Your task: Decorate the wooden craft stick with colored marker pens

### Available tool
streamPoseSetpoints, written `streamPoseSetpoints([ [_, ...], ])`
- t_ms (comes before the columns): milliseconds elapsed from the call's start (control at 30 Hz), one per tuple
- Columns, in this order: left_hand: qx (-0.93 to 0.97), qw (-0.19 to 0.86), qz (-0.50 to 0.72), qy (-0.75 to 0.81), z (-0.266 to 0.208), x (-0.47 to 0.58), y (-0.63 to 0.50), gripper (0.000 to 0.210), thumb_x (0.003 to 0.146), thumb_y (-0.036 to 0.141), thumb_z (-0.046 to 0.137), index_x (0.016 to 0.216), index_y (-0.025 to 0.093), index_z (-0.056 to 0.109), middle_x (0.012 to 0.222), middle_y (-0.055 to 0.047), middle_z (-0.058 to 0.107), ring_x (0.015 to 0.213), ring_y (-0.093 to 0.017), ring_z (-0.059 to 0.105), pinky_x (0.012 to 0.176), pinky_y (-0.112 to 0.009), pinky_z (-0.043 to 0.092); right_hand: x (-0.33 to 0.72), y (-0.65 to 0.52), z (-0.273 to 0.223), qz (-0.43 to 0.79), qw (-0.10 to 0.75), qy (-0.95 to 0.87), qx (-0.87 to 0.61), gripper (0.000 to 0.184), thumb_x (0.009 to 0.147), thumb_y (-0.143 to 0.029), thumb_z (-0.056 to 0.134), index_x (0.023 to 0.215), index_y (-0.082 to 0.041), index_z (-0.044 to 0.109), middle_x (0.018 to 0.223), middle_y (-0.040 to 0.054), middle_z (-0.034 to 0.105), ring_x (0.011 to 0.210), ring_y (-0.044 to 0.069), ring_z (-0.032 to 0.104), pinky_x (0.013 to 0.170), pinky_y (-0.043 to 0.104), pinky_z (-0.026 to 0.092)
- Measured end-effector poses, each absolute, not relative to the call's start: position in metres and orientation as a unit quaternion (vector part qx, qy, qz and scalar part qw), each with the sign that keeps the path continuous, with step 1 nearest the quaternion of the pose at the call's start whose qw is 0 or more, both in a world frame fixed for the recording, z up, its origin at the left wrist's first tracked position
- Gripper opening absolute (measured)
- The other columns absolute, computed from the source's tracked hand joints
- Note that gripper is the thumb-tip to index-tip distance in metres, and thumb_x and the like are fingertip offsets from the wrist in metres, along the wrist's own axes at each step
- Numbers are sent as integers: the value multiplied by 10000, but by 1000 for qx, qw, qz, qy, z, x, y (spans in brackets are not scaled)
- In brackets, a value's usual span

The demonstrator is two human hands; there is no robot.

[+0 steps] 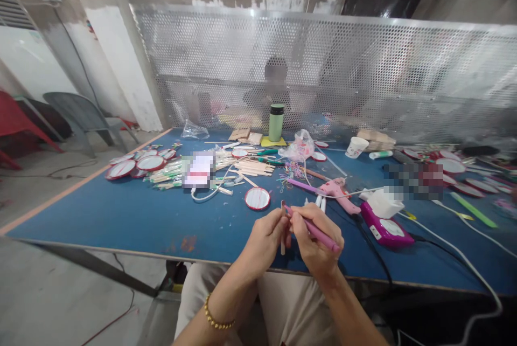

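Near the front edge of the blue table, my left hand (269, 233) is closed on a slim wooden craft stick (283, 250), whose ends show above and below the fingers. My right hand (317, 235) grips a pink pen-shaped tool (323, 238), its tip touching or nearly touching the stick's upper end. Both hands are close together. Just beyond them lies a small round disc with a red rim (257, 199). A pink glue gun (339, 195) rests to the right, with a purple stick (302, 186) at its rear or beside it.
Loose craft sticks (254, 167) and a phone (198, 170) on a white cable lie behind. Red-rimmed discs (150, 163) are piled left. A magenta power strip (385, 225), cables and a paper cup (356, 147) sit right. A green bottle (276, 124) stands before the perforated metal screen (226, 66).
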State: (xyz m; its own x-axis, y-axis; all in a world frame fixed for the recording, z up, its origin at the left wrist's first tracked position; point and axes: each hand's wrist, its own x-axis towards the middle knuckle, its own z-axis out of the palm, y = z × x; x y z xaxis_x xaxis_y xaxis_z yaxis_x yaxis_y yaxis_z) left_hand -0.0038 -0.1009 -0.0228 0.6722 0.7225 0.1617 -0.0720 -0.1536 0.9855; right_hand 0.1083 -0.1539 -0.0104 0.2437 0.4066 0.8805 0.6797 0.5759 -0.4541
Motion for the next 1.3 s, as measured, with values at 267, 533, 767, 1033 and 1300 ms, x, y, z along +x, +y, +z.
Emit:
streamPoseSetpoints([
  [267,690,605,317,241,-22,-4,-101,386,973,507,427,764,189,492,588,30,534,494,-96,466,542,-224,363,109,-156,-12,-117,641,-594,-471,172,903,-56,571,878,-198,665,710,0,662,587,117,623,536,234,501],
  [533,683,610,323,238,-23,-4,-100,390,967,521,440,766,192,500,596,28,530,512,-98,460,531,-219,350,109,-155,-11,-117,641,-602,-462,170,902,-50,570,879,-194,656,689,-10,645,585,113,614,564,232,514],
  [767,688,605,323,238,-24,-4,-100,402,970,524,427,756,192,501,574,34,523,498,-94,441,524,-219,338,110,-156,-13,-119,641,-595,-470,178,902,-48,570,877,-200,658,712,-3,653,587,113,617,526,229,496],
  [1033,684,610,320,238,-26,-4,-100,379,973,503,433,767,192,500,601,30,528,509,-94,467,518,-215,333,110,-155,-12,-131,637,-597,-471,168,902,-59,565,874,-198,656,696,-1,654,577,117,614,530,238,508],
  [1300,678,615,325,237,-25,-5,-100,388,966,524,442,775,191,502,606,28,528,523,-102,471,541,-222,361,109,-155,-11,-131,636,-601,-465,161,900,-58,568,873,-186,661,682,-5,643,570,111,612,531,229,505],
])
